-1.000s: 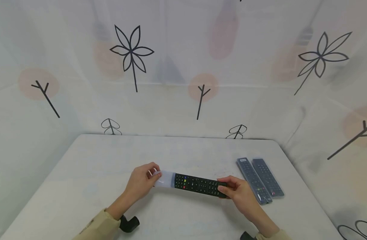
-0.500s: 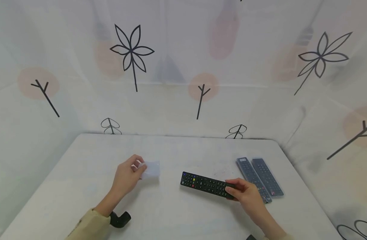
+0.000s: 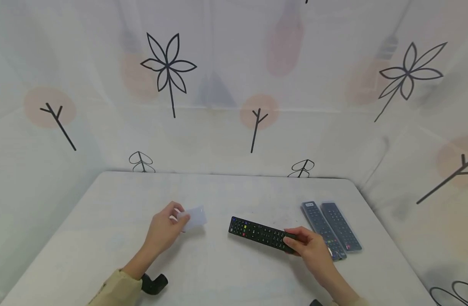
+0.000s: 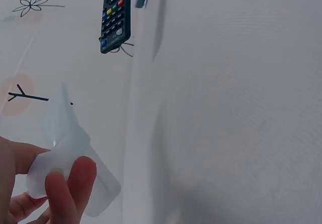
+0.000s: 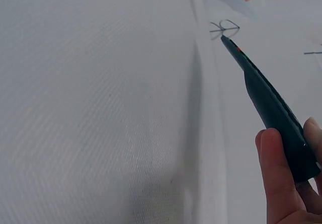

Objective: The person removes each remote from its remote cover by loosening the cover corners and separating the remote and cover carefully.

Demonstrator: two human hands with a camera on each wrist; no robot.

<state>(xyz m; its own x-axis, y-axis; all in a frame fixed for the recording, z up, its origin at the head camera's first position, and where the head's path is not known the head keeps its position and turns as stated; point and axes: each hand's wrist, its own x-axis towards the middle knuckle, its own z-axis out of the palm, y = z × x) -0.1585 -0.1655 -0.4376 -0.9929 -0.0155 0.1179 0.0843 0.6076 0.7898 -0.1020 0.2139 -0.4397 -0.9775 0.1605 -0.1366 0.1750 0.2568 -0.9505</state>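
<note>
The plastic sleeve (image 3: 195, 217) has just come apart from the black remote (image 3: 257, 233): a second ago its edge met the remote's left end, and now a plain gap lies between them. Since half a second ago little else shifts, beyond the sleeve tilting slightly. The left hand (image 3: 161, 231), to the left of the remote, pinches the sleeve between thumb and fingers. The right hand (image 3: 314, 250) grips the remote by its right end, thumb on top and fingers beneath, and holds it raised over the table (image 3: 218, 276), its shadow falling below. To the right of the remote, beyond the right hand, lie two covered remotes side by side, the nearer one (image 3: 321, 227) and the farther one (image 3: 341, 227). As a judgement, sleeve and remote are now fully separate, one in each hand, leaving the remote's keys uncovered.
</note>
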